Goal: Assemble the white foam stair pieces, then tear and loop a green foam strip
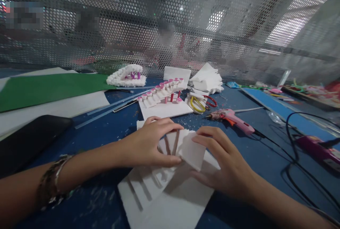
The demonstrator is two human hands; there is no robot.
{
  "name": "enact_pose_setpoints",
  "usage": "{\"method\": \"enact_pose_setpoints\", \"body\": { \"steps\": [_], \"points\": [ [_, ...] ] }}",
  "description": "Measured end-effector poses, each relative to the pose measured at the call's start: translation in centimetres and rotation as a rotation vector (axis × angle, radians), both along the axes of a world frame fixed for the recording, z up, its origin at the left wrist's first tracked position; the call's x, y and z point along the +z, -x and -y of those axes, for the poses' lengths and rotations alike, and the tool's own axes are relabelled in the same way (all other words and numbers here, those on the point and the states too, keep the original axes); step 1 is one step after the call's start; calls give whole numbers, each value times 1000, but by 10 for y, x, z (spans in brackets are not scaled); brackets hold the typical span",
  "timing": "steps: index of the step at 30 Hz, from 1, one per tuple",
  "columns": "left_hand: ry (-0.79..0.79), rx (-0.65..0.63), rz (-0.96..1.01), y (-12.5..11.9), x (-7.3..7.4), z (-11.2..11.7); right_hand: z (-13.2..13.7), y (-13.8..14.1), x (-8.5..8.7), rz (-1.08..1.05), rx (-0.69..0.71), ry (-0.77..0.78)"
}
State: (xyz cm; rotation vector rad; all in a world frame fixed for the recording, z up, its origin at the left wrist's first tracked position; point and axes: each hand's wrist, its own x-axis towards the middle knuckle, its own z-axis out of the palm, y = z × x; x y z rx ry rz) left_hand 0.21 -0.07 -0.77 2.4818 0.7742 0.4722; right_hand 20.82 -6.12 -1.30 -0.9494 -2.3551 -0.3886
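Note:
My left hand (148, 142) and my right hand (225, 165) meet over a white foam board (170, 200) lying on the blue table. Both hands pinch a small stack of white foam pieces (190, 149) standing on that board. The left fingers curl round the pieces from the left, thumb underneath. The right hand grips the outer piece from the right. Narrow slots are cut in the board in front of the hands. A bracelet sits on my left wrist.
Behind the hands stands a white foam model with pink-capped pegs (163, 96), a second one (126, 76) farther left, scissors (202, 103), and a pink glue gun (233, 119). Green and white sheets (47, 89) lie left, black cables (292, 144) right, a perforated screen (170, 27) behind.

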Motion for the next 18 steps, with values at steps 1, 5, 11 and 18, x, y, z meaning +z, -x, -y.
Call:
{"method": "enact_pose_setpoints", "body": {
  "steps": [1, 5, 11, 18],
  "points": [
    [1, 2, -1, 0, 0, 0, 0, 0, 0, -2, 5, 16],
    [-1, 19, 8, 0, 0, 0, 1, -1, 1, -16, -5, 23],
    [32, 31, -16, -2, 1, 0, -1, -2, -4, -54, -15, 55],
    [52, -18, -128, -2, 2, 4, -3, -5, -4, -103, 25, 136]
  ]
}}
